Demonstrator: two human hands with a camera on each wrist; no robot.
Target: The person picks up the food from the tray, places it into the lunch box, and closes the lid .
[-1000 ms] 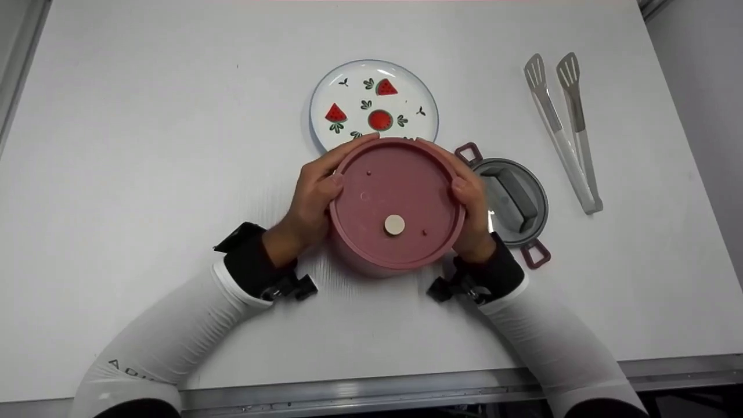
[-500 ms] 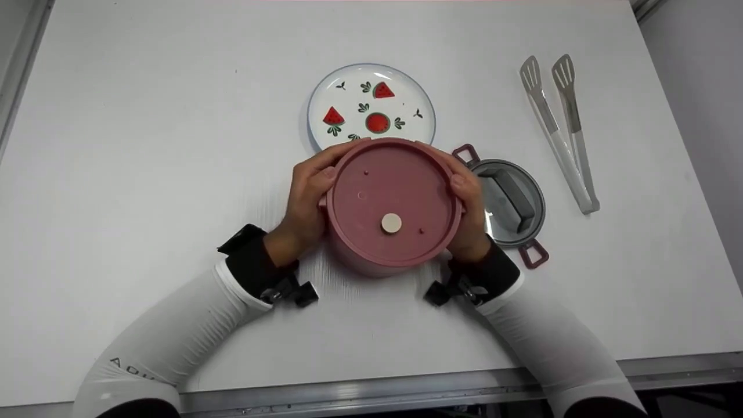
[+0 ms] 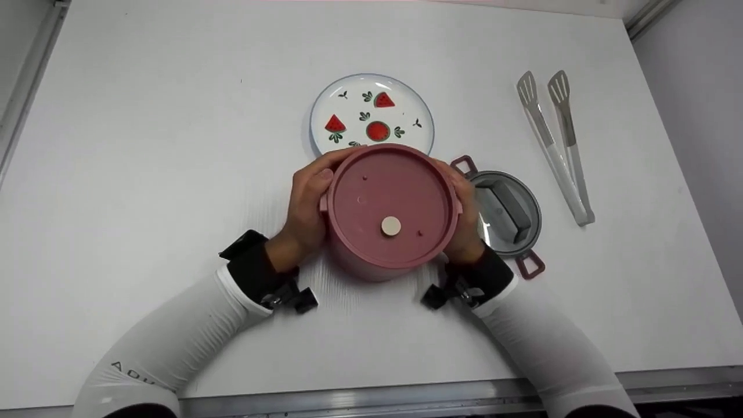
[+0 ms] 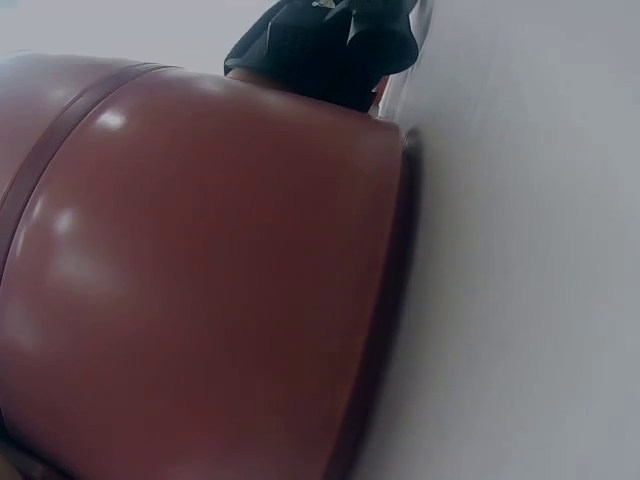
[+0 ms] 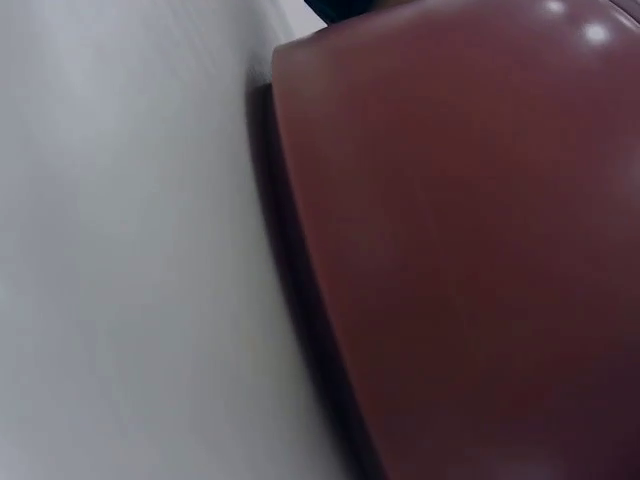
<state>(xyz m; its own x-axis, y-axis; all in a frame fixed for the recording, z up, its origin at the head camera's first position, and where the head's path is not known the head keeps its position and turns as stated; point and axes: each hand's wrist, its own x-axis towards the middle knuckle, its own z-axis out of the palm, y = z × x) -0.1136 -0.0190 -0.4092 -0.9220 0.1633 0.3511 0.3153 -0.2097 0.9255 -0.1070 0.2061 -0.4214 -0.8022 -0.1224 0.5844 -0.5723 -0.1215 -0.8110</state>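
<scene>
A round dusty-red lidded container [image 3: 392, 194] stands between both hands in the head view; its flat lid has a raised rim and a cream knob [image 3: 391, 226]. My left hand [image 3: 306, 203] grips its left side, thumb near the rim beside a small side tab [image 3: 324, 203]. From the right, my right hand [image 3: 466, 217] holds the opposite side, its fingers partly hidden behind the wall. Both wrist views are filled by the smooth container wall [image 4: 220, 270], with its lower edge close to the white table and a dark band along it. Whether the base touches the table I cannot tell.
Behind the container lies a white plate [image 3: 400, 104] with watermelon pictures, its near edge covered. To the right sits a small pot with a glass lid [image 3: 499, 217] and red handles, close to my right hand. Slotted metal tongs [image 3: 560, 157] lie further right on the white table [image 3: 174, 145].
Both thumbs have slipped from the lid's rim down to the container's sides, uncovering the side tabs. The head view has tilted slightly, so the plate and tongs appear lower.
</scene>
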